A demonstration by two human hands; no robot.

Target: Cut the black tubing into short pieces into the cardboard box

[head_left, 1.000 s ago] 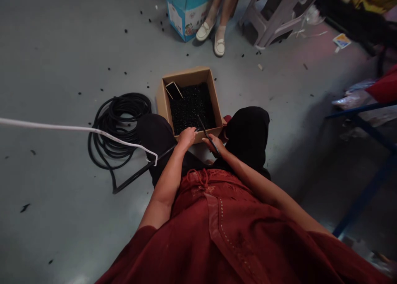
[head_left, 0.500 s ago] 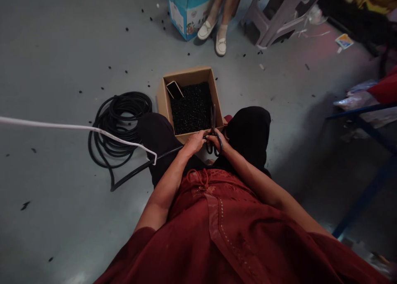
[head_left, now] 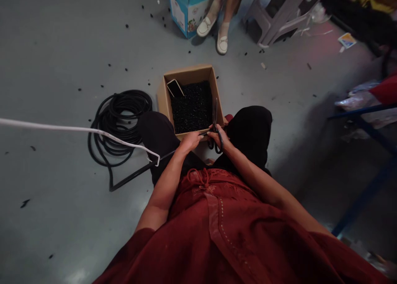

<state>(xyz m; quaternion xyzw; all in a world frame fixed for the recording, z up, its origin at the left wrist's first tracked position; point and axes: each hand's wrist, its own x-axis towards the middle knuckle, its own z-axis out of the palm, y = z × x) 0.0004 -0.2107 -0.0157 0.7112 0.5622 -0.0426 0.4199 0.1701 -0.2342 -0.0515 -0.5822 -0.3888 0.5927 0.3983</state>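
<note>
My left hand (head_left: 190, 142) is closed around the end part of a black hose (head_left: 132, 175), whose tip pokes out toward my other hand. My right hand (head_left: 223, 139) grips black-handled scissors (head_left: 215, 110), blades pointing away from me; its fingertips are at the hose tip, and whether they pinch it I cannot tell. Just beyond both hands stands a cardboard box (head_left: 166, 106) filled with small black pieces (head_left: 192, 110). A dark rectangular object with a light rim (head_left: 175, 88), perhaps a phone, leans in its far left corner.
The coiled part of the hose (head_left: 104, 141) lies on the floor at left. A white wire (head_left: 62, 126) hooks around the hose. Opposite are a person's white shoes (head_left: 222, 44), a blue carton (head_left: 179, 10) and a grey plastic stool (head_left: 266, 27). A blue metal frame (head_left: 366, 193) stands right.
My left hand has shifted slightly left, away from the right one, so more of the hose tip shows between them. The scissors have moved a little to the right.
</note>
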